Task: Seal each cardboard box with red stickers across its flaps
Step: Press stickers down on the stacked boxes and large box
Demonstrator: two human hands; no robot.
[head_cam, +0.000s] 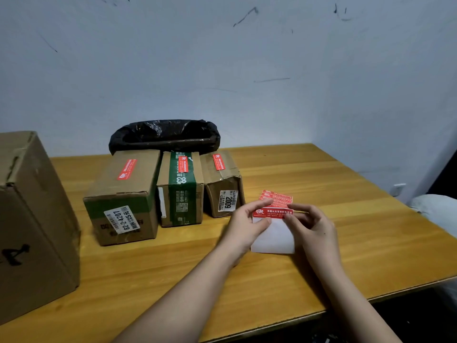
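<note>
Far left, on wooden counter: large plain box, partly out of frame, black marking low on its near face.

Centre-left: three smaller boxes in a row, side by side, touching or nearly so. Left box: white barcode label on near end, green tape around it, red sticker across top. Middle box: wide green band w/ white print wrapping top and front, red sticker on top. Right box: dented corner, white label reading "2009" on near end, red sticker on top toward back.

Behind the row, against pale scuffed wall: black plastic bag lining a bin, mouth open.

Centre-right, just beside right box: sheet of red stickers flat on counter, partly hidden by hands.

In front of it: left hand and right hand both raised over counter, holding one white backing sheet w/ a single red sticker strip along its top edge. Left fingers clamped on sheet's left side, thumb in front below the strip, fingers behind. Right fingers curled at strip's right end, pinching it; cannot tell if strip already lifted from backing.

Far right edge: pale rounded object, off counter, blurred.
</note>
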